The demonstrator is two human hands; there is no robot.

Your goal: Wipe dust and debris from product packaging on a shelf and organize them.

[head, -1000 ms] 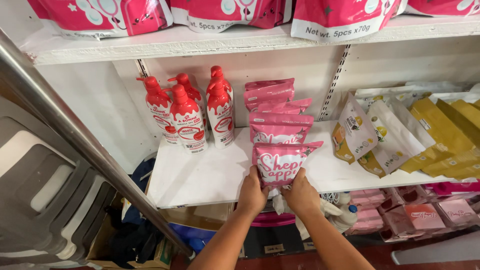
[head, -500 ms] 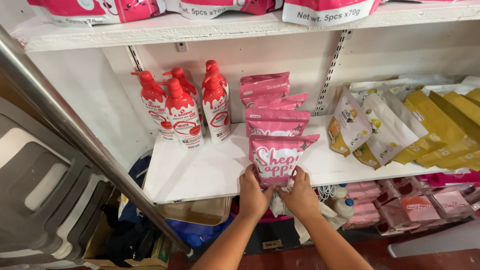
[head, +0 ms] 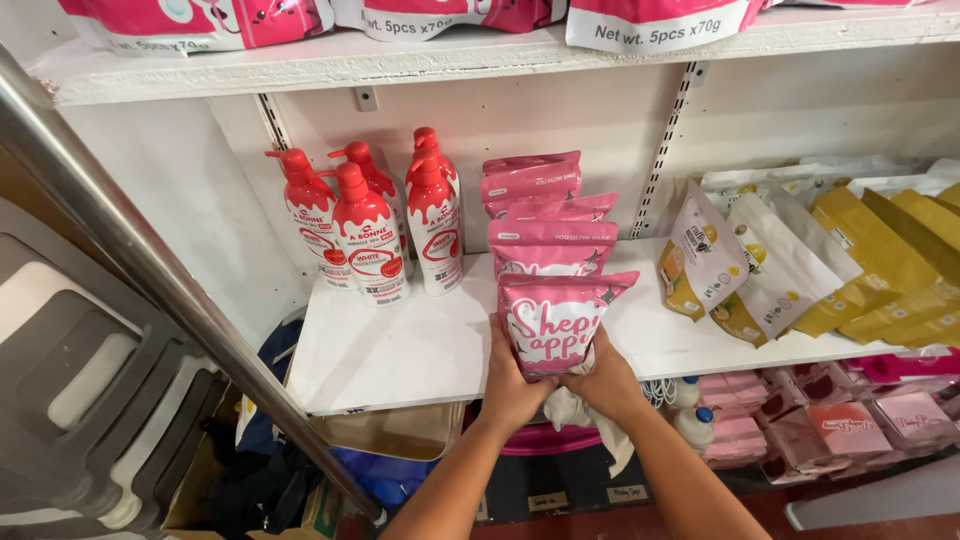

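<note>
Head view is showing both hands gripping one pink pouch (head: 556, 322) at the front edge of a white shelf (head: 400, 350). Left hand (head: 512, 378) is wrapping its fingers (head: 502, 345) around the pouch's left lower side, the fingers curled and pressed against the film. Right hand (head: 603, 380) is clasping the right lower side, its fingers (head: 590, 350) bent around the pouch's edge, and it is also pinching a white cloth (head: 580, 412) that is hanging down below the palm. The pouch is standing upright between the two sets of fingers, its bottom at the shelf's front edge; whether it is resting on the shelf or being held just above it cannot be told.

Directly beyond the fingers, a row of matching pink pouches (head: 545, 215) is lining up toward the back wall, the nearest one just behind the held pouch. Left of the fingers and further back, red pump bottles (head: 370, 225) are standing in a cluster. Right of the fingers, white and yellow pouches (head: 800, 260) are leaning in a row. Below the fingers, on a lower shelf, small pink boxes (head: 850, 420) are lying. Above, pink bags (head: 650, 15) are sitting on an upper shelf. Far left of the fingers, a metal rail (head: 150, 260) is slanting across.
</note>
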